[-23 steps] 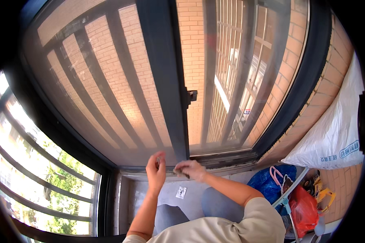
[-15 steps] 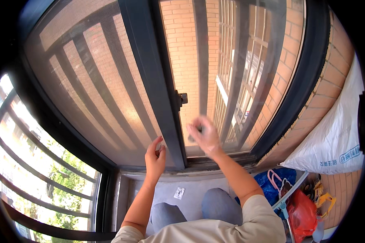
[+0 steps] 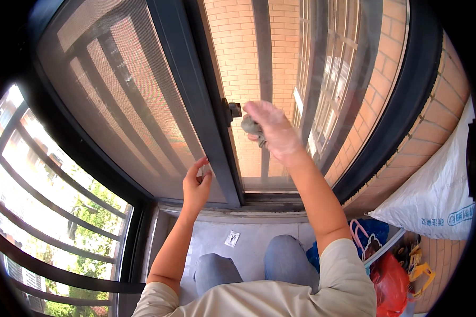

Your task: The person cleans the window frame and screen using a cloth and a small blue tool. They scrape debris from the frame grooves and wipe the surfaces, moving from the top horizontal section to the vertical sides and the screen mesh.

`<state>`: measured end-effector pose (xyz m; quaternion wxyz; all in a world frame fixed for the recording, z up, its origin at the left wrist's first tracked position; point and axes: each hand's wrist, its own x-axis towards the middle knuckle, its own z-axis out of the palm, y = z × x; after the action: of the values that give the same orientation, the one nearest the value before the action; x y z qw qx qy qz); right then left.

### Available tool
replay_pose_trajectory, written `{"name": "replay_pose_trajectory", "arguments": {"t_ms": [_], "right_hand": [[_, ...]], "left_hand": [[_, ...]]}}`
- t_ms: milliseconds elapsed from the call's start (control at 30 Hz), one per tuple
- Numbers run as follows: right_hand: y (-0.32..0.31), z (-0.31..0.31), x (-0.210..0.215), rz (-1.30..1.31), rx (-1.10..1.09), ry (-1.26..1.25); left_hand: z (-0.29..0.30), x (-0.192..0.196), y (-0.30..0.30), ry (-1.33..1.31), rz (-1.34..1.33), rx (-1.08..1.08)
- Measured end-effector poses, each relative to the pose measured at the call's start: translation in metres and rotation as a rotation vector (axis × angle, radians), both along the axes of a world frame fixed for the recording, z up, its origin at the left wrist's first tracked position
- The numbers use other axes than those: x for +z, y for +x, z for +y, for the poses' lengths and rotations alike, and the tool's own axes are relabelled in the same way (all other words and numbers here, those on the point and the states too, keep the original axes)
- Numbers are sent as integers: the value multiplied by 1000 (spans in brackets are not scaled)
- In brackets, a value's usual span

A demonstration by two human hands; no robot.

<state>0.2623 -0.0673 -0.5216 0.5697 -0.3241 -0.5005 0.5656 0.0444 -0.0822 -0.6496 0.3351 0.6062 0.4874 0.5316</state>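
My right hand (image 3: 276, 132) is raised in front of the glass pane (image 3: 243, 68), its fingers closed round a crumpled grey cloth (image 3: 253, 128). Just left of it, a black latch (image 3: 232, 110) sits on the dark upright window frame (image 3: 195, 90). Lower down, my left hand (image 3: 197, 185) is at the edge of the mesh screen (image 3: 116, 100), beside that upright. Its fingers are curled toward the thumb; a small greyish bit shows between them, too small to name.
My knees (image 3: 285, 261) are bent over a pale ledge, where a small printed card (image 3: 231, 239) lies. At right are a white woven sack (image 3: 423, 195), a red plastic bag (image 3: 391, 285), a blue bag (image 3: 375, 231) and a yellow plastic thing (image 3: 422, 277). Curved bars (image 3: 58, 211) cross the left opening.
My right hand has moved up the glass with the grey cloth, to about the latch's height. My left hand has risen slightly along the screen. The view has shifted a little.
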Motion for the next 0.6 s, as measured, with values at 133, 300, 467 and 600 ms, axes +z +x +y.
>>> {"name": "replay_pose_trajectory", "arguments": {"t_ms": [133, 300, 467, 600], "right_hand": [[9, -1, -12, -119, -137, 199], [-22, 3, -6, -605, -702, 1108], [-10, 32, -58, -721, -729, 1005], [-7, 18, -69, -648, -628, 750]], "left_hand": [[-1, -1, 2, 6, 12, 20], [4, -3, 9, 35, -11, 76], [3, -3, 11, 74, 32, 77], [4, -3, 12, 87, 42, 93]]}}
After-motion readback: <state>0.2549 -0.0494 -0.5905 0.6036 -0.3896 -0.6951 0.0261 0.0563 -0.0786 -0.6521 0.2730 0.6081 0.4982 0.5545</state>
